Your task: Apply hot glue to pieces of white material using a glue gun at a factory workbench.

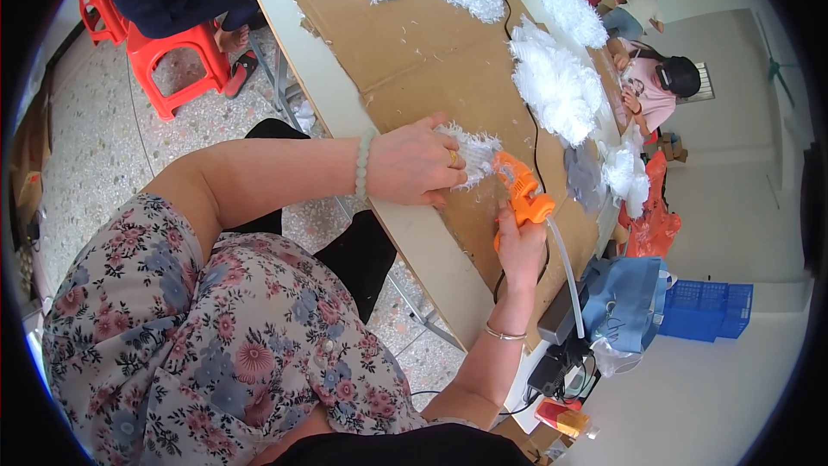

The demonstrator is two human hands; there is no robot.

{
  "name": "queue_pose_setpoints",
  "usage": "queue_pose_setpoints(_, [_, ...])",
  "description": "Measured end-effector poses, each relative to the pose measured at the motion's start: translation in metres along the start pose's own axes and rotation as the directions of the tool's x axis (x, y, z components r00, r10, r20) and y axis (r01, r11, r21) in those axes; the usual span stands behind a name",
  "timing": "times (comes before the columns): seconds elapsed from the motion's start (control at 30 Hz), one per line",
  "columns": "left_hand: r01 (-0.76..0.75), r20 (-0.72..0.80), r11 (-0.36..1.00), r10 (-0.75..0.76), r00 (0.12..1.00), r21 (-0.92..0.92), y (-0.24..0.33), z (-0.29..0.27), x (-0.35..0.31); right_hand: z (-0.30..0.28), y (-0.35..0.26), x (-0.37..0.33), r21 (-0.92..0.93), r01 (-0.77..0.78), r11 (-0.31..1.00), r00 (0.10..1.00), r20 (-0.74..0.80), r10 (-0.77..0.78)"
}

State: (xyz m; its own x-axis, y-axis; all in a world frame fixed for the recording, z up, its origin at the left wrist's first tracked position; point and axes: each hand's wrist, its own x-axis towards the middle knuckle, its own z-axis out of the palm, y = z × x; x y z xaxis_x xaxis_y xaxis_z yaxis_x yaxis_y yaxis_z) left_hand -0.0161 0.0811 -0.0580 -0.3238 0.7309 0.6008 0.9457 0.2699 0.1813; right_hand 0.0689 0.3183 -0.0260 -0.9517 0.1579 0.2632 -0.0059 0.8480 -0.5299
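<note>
My left hand point(410, 162), with a ring and a pale bead bracelet, lies palm down with bent fingers on a small white shaggy fabric piece point(473, 155), gripping it against the cardboard point(414, 60). In my right hand point(521, 250) is an orange gun-shaped tool point(520, 190). The tool's front end touches or nearly touches the piece's right edge; its exact contact is hidden. A pale flexible rod or tube point(566, 272) runs from the tool's back toward a dark box.
White shaggy heaps point(561, 86) lie on the far cardboard. A black cord point(536, 142) crosses it. To the right are a dark box point(562, 315), a blue bag point(623, 302) and blue crates point(707, 311). Red stools point(177, 60) stand left; a co-worker point(651, 86) sits at far right.
</note>
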Motion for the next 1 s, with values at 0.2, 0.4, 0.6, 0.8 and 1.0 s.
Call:
queue_pose_setpoints(0.2, [-0.002, 0.008, 1.000, 0.002, 1.000, 0.008, -0.001, 0.000, -0.001, -0.010, -0.017, 0.004, 0.228, -0.062, 0.972, 0.997, -0.033, 0.071])
queue_pose_setpoints(0.4, [0.012, 0.060, 0.999, -0.010, 0.998, -0.033, 0.000, -0.001, 0.002, 0.003, 0.005, 0.010, -0.077, 0.021, 0.997, 0.998, 0.053, -0.017])
queue_pose_setpoints(0.6, [0.039, 0.110, 0.997, -0.032, 0.993, -0.070, -0.002, -0.001, 0.000, -0.019, -0.023, 0.006, 0.168, -0.096, 0.981, 0.994, 0.075, 0.084])
queue_pose_setpoints(0.8, [0.041, 0.102, 0.997, -0.035, 0.994, -0.063, -0.001, 0.001, 0.002, -0.004, -0.012, 0.016, -0.033, -0.085, 0.996, 0.993, 0.078, 0.088])
queue_pose_setpoints(1.0, [0.050, 0.114, 0.996, -0.042, 0.993, -0.068, -0.001, -0.001, 0.001, -0.030, -0.019, 0.003, -0.023, -0.094, 0.995, 0.989, 0.110, 0.096])
